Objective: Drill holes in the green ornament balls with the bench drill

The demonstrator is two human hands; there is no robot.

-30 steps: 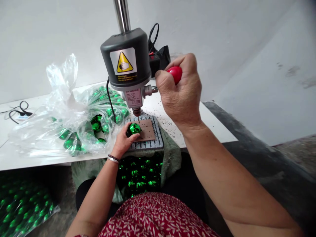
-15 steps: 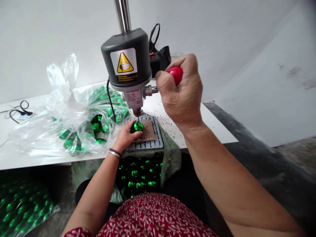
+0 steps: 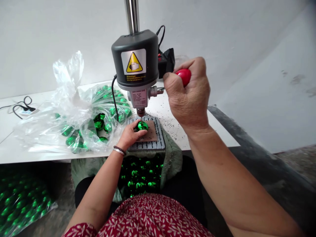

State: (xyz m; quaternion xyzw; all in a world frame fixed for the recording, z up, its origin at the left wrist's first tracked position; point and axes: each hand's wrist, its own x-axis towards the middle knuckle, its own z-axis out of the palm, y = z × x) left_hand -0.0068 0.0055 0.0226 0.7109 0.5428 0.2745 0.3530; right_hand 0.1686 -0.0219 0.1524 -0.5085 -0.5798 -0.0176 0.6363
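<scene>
The right arm is slanting up from the lower right, its wrist roughly straight, and the right hand is curling in a fist around the red knob of the drill; the left forearm is angling inward, the left hand pinching a shiny green ball between thumb and fingers; the ball is sitting over the brown board, beneath the chuck.

The ball is shiny green, the knob bright red, the drill head dark grey, the board brown, and the shirt deep red with pale leaf sprigs.
</scene>
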